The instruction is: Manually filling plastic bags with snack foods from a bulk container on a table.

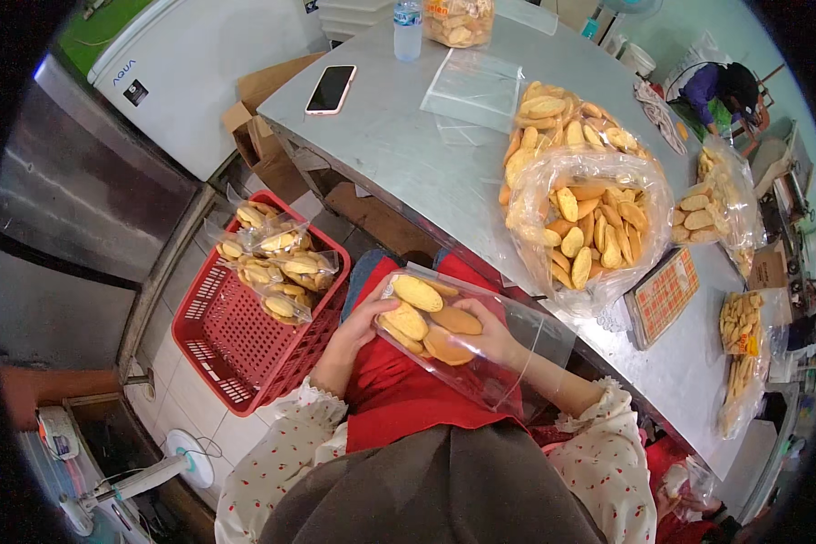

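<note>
Over the lap, a clear plastic bag (425,319) holds several oval slices of dried bread, some with yellow faces up and some brown. My left hand (360,326) grips its left edge. My right hand (493,333) lies against the bag's right side at the bread, clear film stretching over the wrist; whether the hand is inside the bag or behind it I cannot tell. On the metal table, a large open plastic bag (588,224) is full of the same bread. Filled small bags (282,262) are heaped in a red plastic basket (258,367) to the left.
On the metal table (381,136) lie a phone (331,90), flat clear bags (472,88), a water bottle (408,30) and a plaid-patterned box (665,297). More bread bags (741,326) lie at right. A cardboard box (265,136) stands beside the table. Another person (717,95) bends over at the far right.
</note>
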A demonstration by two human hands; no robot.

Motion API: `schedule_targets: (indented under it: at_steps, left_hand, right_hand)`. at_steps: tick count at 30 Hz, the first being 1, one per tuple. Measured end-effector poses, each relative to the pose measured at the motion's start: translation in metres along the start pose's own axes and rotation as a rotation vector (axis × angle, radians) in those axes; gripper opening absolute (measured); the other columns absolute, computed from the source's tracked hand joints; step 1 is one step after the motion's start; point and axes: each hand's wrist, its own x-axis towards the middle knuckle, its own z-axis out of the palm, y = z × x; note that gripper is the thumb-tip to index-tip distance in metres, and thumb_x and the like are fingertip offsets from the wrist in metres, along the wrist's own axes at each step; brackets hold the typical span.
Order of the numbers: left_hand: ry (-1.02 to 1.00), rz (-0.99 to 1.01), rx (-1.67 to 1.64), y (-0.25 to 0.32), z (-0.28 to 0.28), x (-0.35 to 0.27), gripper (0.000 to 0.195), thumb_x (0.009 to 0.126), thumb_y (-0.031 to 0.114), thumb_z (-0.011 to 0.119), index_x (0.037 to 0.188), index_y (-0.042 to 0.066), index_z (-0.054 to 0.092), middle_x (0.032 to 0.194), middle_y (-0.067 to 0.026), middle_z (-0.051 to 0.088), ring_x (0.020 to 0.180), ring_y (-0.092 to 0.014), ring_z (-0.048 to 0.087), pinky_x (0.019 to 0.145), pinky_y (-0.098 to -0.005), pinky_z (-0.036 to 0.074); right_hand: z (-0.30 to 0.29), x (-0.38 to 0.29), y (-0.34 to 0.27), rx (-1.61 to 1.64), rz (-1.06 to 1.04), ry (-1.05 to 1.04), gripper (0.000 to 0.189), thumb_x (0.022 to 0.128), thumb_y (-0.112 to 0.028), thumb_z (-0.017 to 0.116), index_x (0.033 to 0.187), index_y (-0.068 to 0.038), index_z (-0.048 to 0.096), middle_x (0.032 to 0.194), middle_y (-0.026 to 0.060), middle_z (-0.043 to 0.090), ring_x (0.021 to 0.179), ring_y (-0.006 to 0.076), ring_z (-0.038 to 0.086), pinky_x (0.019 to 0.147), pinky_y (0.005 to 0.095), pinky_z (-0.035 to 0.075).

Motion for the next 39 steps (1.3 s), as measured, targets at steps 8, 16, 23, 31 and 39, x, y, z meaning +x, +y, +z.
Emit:
schedule_targets:
  at_steps: [8, 16, 23, 31, 39]
  left_hand:
    - [-0.013, -0.109, 0.04, -0.001, 0.013, 0.001, 0.058, 0.079, 0.012, 0.052, 0.13, 0.007, 0.025, 0.124, -0.0086, 0.04, 0.115, -0.019, 0.039, 0.094, -0.0288, 0.033]
    - [0.026, -0.211, 0.055, -0.006, 0.022, 0.005, 0.057, 0.079, 0.013, 0.053, 0.129, 0.006, 0.027, 0.121, -0.0082, 0.041, 0.113, -0.018, 0.041, 0.093, -0.028, 0.033]
    - [-0.003, -0.274, 0.098, -0.013, 0.028, 0.019, 0.059, 0.079, 0.015, 0.053, 0.13, 0.006, 0.024, 0.124, -0.0085, 0.039, 0.115, -0.018, 0.038, 0.094, -0.0273, 0.032]
    - [-0.007, -0.315, 0.035, -0.017, 0.019, 0.024, 0.063, 0.079, 0.014, 0.052, 0.133, 0.006, 0.019, 0.127, -0.0087, 0.037, 0.117, -0.019, 0.036, 0.095, -0.0296, 0.032]
    - [-0.022, -0.353, 0.012, -0.021, 0.019, 0.028, 0.067, 0.08, 0.015, 0.052, 0.134, 0.009, 0.013, 0.128, -0.0082, 0.034, 0.118, -0.02, 0.036, 0.096, -0.0317, 0.033]
  right_hand:
    - [0.003, -0.002, 0.007, 0.462, 0.207, -0.066, 0.058, 0.079, -0.005, 0.057, 0.127, 0.0, 0.024, 0.121, 0.01, 0.042, 0.11, 0.0156, 0.043, 0.088, 0.0268, 0.038]
    - [-0.022, -0.013, 0.042, 0.372, 0.08, -0.091, 0.059, 0.077, 0.001, 0.052, 0.128, 0.001, 0.023, 0.123, 0.0111, 0.041, 0.111, 0.0178, 0.043, 0.091, 0.0281, 0.036]
    - [-0.007, -0.021, 0.041, -0.391, -0.024, 0.344, 0.039, 0.078, 0.0, 0.048, 0.116, 0.001, 0.039, 0.095, 0.0108, 0.059, 0.088, 0.02, 0.058, 0.078, 0.0281, 0.044]
    - [-0.009, -0.047, 0.019, -1.068, -0.081, 0.083, 0.037, 0.075, -0.015, 0.052, 0.11, -0.005, 0.042, 0.083, 0.0182, 0.055, 0.076, 0.0351, 0.056, 0.065, 0.0418, 0.046]
    - [-0.008, -0.035, 0.009, -1.063, -0.414, -0.042, 0.036, 0.077, -0.009, 0.046, 0.112, -0.012, 0.043, 0.082, 0.0163, 0.055, 0.074, 0.0327, 0.056, 0.059, 0.0412, 0.045]
